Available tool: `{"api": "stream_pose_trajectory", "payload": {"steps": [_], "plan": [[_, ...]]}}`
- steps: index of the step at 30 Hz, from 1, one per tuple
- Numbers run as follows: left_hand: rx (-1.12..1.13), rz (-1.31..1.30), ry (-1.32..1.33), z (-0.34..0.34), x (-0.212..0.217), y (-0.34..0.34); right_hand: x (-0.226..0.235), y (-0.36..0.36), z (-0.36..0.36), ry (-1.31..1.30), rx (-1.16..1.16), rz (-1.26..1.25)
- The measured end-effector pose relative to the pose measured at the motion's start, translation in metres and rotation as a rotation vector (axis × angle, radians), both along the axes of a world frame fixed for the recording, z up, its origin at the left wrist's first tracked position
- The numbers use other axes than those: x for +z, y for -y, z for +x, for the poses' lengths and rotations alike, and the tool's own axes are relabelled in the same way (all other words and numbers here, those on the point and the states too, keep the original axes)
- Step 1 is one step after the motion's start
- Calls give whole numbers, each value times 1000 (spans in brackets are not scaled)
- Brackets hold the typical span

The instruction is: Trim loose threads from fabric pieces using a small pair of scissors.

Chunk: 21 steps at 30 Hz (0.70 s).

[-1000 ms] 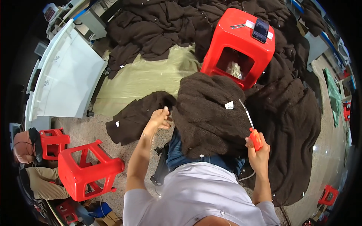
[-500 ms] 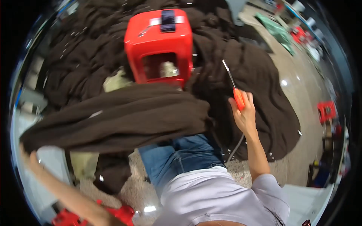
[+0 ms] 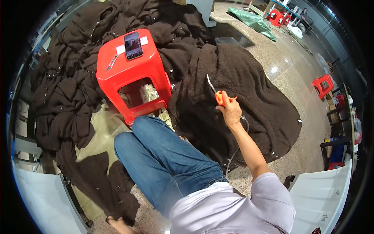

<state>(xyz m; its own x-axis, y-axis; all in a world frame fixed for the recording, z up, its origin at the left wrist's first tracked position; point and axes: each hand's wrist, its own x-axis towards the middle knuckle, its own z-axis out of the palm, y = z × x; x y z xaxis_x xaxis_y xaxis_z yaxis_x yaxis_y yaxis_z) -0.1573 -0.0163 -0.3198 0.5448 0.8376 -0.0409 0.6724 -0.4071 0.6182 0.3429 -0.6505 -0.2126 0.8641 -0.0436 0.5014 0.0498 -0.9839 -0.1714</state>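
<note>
Right hand [image 3: 230, 111] grips orange snips [image 3: 219, 96] at frame centre-right; left hand [image 3: 117, 224], bottom left, lays down a brown garment [image 3: 117, 187], grip unclear. Next likely: fetch another.

The speckled stone floor [image 3: 296, 89] carried everything; a large heap of dark brown fleece garments [image 3: 70, 89] lay spread across its left and upper part; another brown fleece pile [image 3: 249, 101] lay to the right; a red plastic stool [image 3: 130, 72] stood between them, with a smartphone [image 3: 133, 45] and a small metal tool [image 3: 112, 62] on its top; a pale plastic sheet [image 3: 99, 132] lay under the left heap; a green sheet [image 3: 253, 21] lay farther off.
</note>
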Motion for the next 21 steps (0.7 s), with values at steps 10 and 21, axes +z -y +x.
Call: {"api": "stream_pose_trajectory", "payload": {"steps": [10,21], "plan": [[440,-112,95,155,-9,69,21,-4,-9,-324,-126,432],[-824,-1537,119,485,164,380,142,-60,-134,-411,203,782]]}}
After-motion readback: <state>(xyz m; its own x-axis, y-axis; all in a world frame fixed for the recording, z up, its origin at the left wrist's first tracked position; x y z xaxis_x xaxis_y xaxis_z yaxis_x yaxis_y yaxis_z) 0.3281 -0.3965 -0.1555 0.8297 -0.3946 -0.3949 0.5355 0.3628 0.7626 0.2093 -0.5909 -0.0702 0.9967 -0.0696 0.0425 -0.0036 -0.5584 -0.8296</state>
